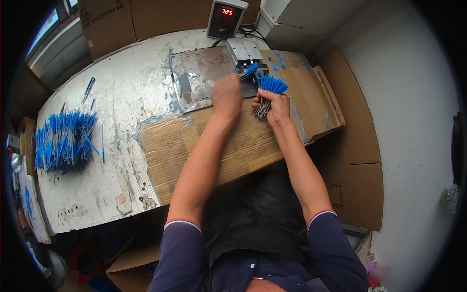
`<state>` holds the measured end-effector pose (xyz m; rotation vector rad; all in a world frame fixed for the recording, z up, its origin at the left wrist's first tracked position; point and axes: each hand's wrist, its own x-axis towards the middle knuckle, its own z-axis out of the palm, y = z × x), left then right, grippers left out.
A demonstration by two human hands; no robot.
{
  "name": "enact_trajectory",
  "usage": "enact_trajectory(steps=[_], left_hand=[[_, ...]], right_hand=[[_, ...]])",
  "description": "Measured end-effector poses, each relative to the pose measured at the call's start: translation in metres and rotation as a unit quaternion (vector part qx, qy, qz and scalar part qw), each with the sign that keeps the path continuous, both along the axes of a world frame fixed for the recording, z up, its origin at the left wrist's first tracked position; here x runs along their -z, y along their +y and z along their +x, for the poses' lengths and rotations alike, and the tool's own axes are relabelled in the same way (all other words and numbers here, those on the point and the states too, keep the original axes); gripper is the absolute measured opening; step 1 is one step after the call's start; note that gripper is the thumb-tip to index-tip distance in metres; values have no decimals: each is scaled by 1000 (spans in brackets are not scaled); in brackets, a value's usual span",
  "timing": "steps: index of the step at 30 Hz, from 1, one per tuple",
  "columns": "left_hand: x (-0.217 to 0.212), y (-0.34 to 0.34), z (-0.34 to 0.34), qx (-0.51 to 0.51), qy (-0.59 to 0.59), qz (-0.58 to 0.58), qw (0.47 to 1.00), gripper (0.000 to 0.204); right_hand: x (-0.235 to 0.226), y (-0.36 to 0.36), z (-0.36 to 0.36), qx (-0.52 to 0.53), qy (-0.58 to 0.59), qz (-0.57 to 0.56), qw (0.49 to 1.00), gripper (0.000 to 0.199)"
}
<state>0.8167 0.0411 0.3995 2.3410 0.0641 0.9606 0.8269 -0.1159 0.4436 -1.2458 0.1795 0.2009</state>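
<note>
My right hand (277, 108) is closed around a bundle of thin metal wire pieces with blue ends (273, 85). The blue ends fan out above the fingers, and the grey wire ends hang below. Just to the left, my left hand (227, 96) is curled and blurred by motion over the metal plate (199, 65). A few similar blue-ended pieces (251, 69) lie at its fingertips, in front of a small metal device (244, 50). Whether the left fingers grip those pieces is hidden.
A large pile of blue-ended wire pieces (65, 139) lies at the table's left, with a pen (88, 89) beyond it. A red-lit display (226, 19) stands at the back. Flattened cardboard (194, 146) covers the front edge; a cardboard box (311, 92) sits at right.
</note>
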Motion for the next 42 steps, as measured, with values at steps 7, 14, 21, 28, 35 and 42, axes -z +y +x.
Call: enact_trajectory(steps=[7, 14, 21, 28, 35, 42], left_hand=[[-5, -2, -3, -10, 53, 61, 997, 12], [-7, -5, 0, -19, -8, -151, 988, 10], [-8, -11, 2, 66, -48, -255, 964, 9], [-7, -2, 9, -35, -140, -213, 966, 8], [-9, -13, 6, -2, -110, -251, 962, 10], [-10, -8, 1, 13, -17, -336, 942, 11]], right_hand=[[0, -3, -1, -18, -18, -25, 999, 10], [-8, 5, -10, -92, -14, -94, 991, 8], [-4, 9, -12, -127, -27, -46, 990, 12], [4, -3, -5, 59, -34, 56, 996, 8], [-4, 1, -15, -109, -109, -120, 981, 17], [-5, 5, -13, -59, -98, -135, 984, 17]])
